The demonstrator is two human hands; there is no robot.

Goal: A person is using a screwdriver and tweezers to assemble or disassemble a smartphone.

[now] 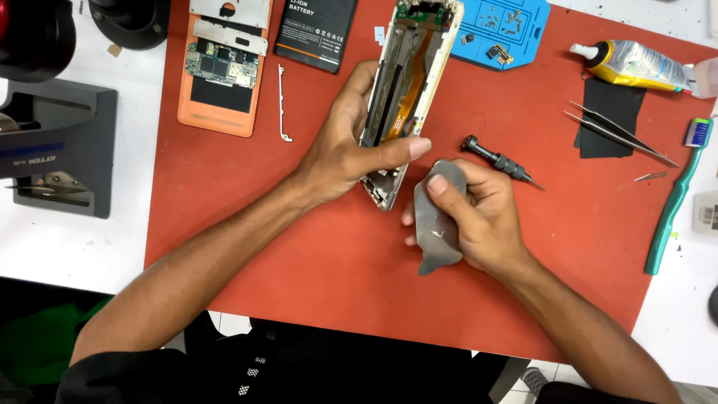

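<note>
Left hand (345, 142) wrapped around an opened phone frame (410, 90), thumb pressed across its lower part, fingers behind; frame tilted on edge toward one o'clock above the red mat (247, 239), lower end near the mat's centre

Right hand (479, 217) closed on a thin grey metal pry sheet (437, 217), thumb flat on its face, sheet just beside the frame's lower corner at five o'clock of it; contact between the two hard to tell

Small screwdriver (499, 161) lying just past the right knuckles, at two o'clock of that hand

Tweezers (621, 133) on a dark pad further out at three o'clock, green toothbrush (673, 198) and glue tube (636, 66) near the mat's right edge

Black battery (315, 30) at twelve o'clock, orange tray with circuit board (223, 71) at eleven, blue screw mat (501, 26) at one
</note>
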